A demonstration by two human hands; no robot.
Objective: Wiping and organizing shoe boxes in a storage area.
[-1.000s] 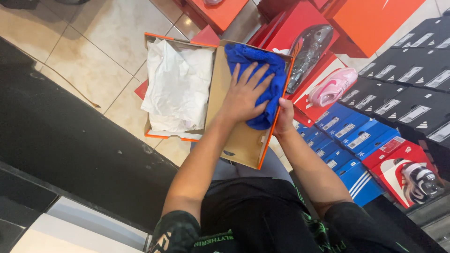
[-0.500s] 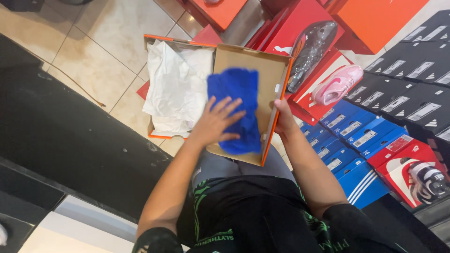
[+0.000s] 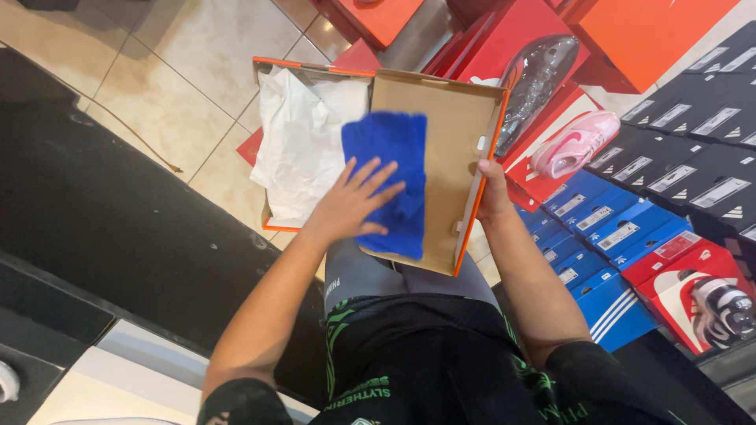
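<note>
Left hand (image 3: pixel 354 206) fingers splayed flat on soft, limp blue cloth (image 3: pixel 387 181); right hand (image 3: pixel 493 191) grasping light, stiff orange-edged cardboard lid (image 3: pixel 449 142) at its rim.

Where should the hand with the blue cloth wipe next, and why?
Probably slide the left hand and soft blue cloth rightwards: the cloth covers only the left part of the brown cardboard lid, whose bare strip lies beside the right hand gripping its edge.
</note>
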